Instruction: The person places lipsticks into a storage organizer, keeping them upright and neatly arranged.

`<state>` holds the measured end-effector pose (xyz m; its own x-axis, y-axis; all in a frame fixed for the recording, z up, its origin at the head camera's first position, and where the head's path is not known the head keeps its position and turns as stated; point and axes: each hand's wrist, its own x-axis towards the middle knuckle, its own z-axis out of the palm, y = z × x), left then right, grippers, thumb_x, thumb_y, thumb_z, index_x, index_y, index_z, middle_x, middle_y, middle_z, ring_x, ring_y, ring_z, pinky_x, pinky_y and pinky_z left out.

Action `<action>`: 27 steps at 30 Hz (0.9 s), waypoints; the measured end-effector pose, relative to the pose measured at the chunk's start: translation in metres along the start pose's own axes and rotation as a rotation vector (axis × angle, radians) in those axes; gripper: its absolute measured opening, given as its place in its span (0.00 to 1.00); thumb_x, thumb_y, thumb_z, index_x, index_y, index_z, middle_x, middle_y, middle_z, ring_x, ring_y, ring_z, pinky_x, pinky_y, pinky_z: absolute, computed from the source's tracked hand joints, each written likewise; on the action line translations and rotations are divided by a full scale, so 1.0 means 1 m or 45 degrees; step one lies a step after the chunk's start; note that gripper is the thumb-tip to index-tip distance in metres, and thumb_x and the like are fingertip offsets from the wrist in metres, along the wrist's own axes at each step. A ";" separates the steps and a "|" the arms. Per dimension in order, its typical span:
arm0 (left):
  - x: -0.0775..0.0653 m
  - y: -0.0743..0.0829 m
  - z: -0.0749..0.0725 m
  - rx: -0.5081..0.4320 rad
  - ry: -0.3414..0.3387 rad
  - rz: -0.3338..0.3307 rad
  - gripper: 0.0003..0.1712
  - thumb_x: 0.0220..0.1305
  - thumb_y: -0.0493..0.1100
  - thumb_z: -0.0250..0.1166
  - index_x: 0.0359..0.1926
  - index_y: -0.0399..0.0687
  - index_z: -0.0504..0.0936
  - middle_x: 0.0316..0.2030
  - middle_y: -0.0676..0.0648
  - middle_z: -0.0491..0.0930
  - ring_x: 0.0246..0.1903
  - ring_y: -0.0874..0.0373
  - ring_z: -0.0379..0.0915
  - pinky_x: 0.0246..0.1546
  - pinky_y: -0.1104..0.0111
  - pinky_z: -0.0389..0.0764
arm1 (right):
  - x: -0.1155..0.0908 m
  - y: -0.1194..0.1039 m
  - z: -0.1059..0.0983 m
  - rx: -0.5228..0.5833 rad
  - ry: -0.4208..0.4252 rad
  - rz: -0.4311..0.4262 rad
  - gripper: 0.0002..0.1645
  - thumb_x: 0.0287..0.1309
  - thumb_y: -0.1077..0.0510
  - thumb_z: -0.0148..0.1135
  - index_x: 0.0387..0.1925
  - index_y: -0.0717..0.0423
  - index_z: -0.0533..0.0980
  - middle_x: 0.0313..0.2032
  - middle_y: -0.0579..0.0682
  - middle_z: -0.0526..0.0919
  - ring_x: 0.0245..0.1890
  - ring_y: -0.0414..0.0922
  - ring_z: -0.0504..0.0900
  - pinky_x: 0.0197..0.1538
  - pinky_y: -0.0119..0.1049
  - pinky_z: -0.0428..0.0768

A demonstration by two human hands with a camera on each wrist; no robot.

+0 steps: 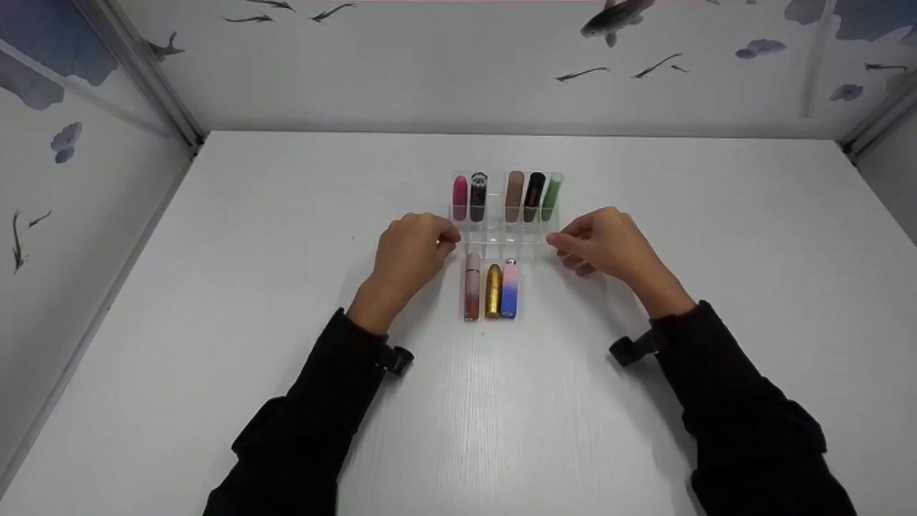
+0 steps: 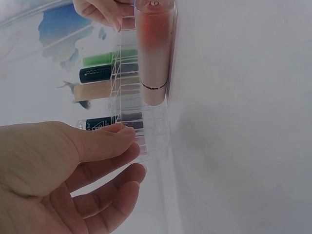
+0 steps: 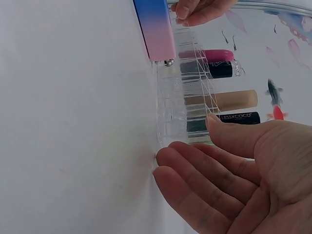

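Observation:
A clear lipstick organizer (image 1: 494, 247) with stepped compartments stands on the table between both hands. At its left side, my left hand (image 1: 415, 247) pinches the edge between thumb and index finger, the other fingers loosely curled. My right hand (image 1: 605, 244) holds the opposite edge, thumb on top and fingers bent beside it. Upright in the back row are a pink tube (image 1: 460, 197), a black patterned tube (image 1: 478, 196), a tan tube (image 1: 514, 196), a black tube (image 3: 239, 118) and a green tube (image 1: 552, 196). A gap separates the second tube from the tan one.
In front of the organizer lie a lip gloss tube (image 2: 155, 53), a gold bullet-shaped tube (image 1: 493, 290) and a pink-and-blue tube (image 3: 155, 29), side by side. A white panel (image 1: 430, 72) with painted fish rises behind the white table (image 1: 473, 416).

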<state>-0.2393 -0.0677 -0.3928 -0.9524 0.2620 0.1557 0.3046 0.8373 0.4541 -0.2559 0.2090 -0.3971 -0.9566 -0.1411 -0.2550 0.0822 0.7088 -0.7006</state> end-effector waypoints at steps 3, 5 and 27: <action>0.000 0.001 -0.001 -0.006 -0.002 0.000 0.07 0.67 0.36 0.69 0.44 0.45 0.91 0.40 0.47 0.89 0.40 0.54 0.83 0.47 0.64 0.82 | -0.001 0.000 0.000 0.007 -0.004 0.008 0.20 0.67 0.49 0.67 0.47 0.63 0.84 0.36 0.56 0.89 0.32 0.47 0.88 0.34 0.37 0.86; 0.000 0.002 -0.001 -0.009 0.002 -0.007 0.07 0.67 0.37 0.69 0.44 0.44 0.91 0.40 0.46 0.88 0.38 0.54 0.82 0.45 0.64 0.82 | -0.002 0.001 -0.001 0.012 -0.003 0.002 0.21 0.67 0.49 0.67 0.47 0.64 0.84 0.36 0.57 0.89 0.32 0.46 0.88 0.34 0.36 0.86; 0.000 0.027 0.000 -0.034 -0.171 -0.186 0.21 0.63 0.57 0.72 0.27 0.44 0.90 0.15 0.51 0.75 0.20 0.57 0.70 0.20 0.69 0.65 | -0.004 -0.001 -0.001 0.028 0.002 -0.016 0.21 0.67 0.49 0.67 0.48 0.64 0.84 0.36 0.58 0.89 0.32 0.47 0.88 0.34 0.37 0.86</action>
<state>-0.2314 -0.0450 -0.3810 -0.9789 0.2021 -0.0311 0.1618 0.8585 0.4867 -0.2524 0.2093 -0.3946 -0.9580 -0.1490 -0.2451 0.0762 0.6916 -0.7182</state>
